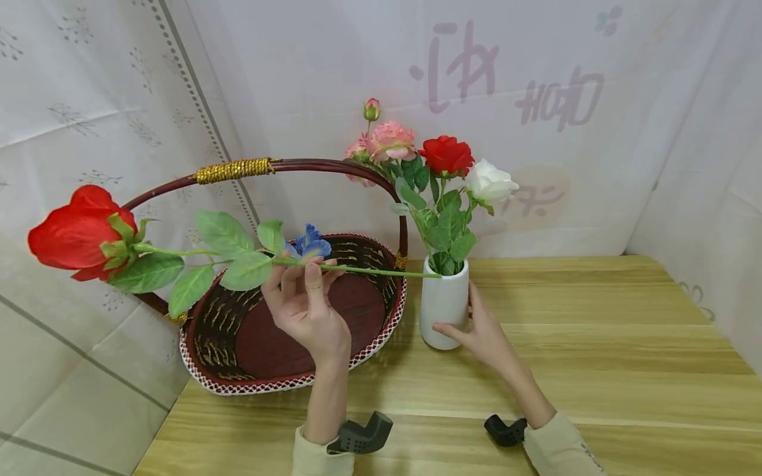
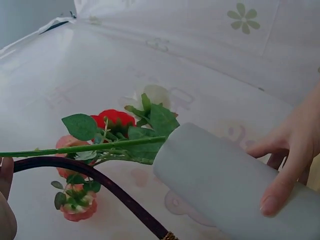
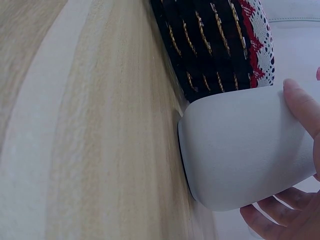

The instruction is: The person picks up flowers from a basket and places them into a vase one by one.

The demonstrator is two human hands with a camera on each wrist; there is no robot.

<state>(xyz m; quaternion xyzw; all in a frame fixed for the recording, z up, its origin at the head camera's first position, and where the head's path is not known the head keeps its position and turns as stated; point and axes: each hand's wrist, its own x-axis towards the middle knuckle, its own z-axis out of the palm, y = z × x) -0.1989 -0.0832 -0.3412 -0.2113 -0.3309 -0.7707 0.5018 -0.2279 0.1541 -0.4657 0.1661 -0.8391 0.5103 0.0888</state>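
My left hand (image 1: 309,317) pinches the green stem of a red rose (image 1: 80,235) between thumb and fingers, above the basket. The stem lies nearly level, bloom to the left, its cut end overlapping the rim of the white vase (image 1: 443,311). In the left wrist view the rose stem (image 2: 75,149) runs across to the vase mouth. My right hand (image 1: 485,330) grips the vase low on its right side, thumb in front and fingers behind. The vase stands upright on the table, holding a red rose (image 1: 446,155), a white rose (image 1: 491,182) and pink flowers (image 1: 389,140).
A dark red woven basket (image 1: 208,350) with a tall arched handle (image 1: 327,165) stands left of the vase, its lace-trimmed rim close to it. A blue flower (image 1: 309,239) shows behind my left fingertips, at the basket's far side. The wooden table (image 1: 595,344) extends rightward, with curtains behind.
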